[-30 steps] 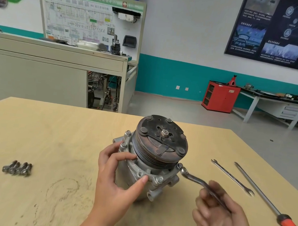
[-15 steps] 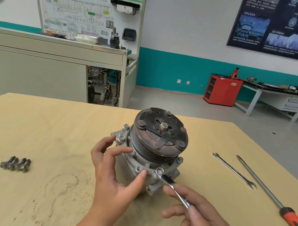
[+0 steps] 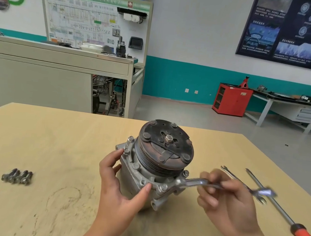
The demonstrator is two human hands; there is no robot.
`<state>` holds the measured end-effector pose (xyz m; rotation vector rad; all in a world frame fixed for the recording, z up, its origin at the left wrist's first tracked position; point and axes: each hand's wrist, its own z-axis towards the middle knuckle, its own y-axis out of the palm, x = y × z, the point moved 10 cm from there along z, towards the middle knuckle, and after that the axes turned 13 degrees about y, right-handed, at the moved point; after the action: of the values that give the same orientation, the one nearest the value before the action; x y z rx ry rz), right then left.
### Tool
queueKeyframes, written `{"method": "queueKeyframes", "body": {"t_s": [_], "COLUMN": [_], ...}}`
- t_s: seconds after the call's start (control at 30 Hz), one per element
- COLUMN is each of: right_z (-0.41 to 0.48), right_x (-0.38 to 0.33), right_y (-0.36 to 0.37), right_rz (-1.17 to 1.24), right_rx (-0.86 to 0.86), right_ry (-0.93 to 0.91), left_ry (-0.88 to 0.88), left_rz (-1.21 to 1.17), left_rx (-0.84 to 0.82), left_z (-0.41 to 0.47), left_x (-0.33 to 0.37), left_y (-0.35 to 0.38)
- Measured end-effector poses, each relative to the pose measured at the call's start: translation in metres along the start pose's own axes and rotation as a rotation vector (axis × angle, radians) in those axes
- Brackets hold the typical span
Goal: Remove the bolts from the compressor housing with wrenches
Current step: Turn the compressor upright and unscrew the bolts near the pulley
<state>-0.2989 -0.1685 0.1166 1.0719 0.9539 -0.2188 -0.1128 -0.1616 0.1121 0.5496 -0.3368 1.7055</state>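
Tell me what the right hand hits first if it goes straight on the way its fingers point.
The right hand points left along the wrench, so it would probably meet the compressor first, at the flange where the wrench head sits. Depth is unclear.

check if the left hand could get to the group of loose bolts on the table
Probably yes. The loose bolts lie in the open, left of the left hand, with nothing between them; it would first have to let go of the compressor.
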Motion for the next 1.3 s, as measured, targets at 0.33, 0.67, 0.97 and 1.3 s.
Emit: {"method": "queueKeyframes", "body": {"t_s": [0.33,0.67,0.97,1.3], "right_z": [-0.058,-0.055,-0.014,0.004], "right_x": [0.024,0.044,0.002,0.013], "right_y": [0.001,0.023,-0.001,0.008], "right_rz": [-0.05,-0.481,-0.471,0.148], "right_rx": [0.369,0.528,0.228,-0.161], "right_ry": [-0.247,-0.264,-0.052,0.088], "left_ry": [0.042,0.052,0.038,0.025], "left_rz": [0.016,0.009,0.009,-0.001], "left_rx": [0.016,0.038,0.042,0.044], "left_z": [0.001,0.0,-0.002,0.0], "left_x": [-0.001,0.0,-0.001,0.0], "left_y": [-0.001,-0.003,-0.004,-0.004]}}
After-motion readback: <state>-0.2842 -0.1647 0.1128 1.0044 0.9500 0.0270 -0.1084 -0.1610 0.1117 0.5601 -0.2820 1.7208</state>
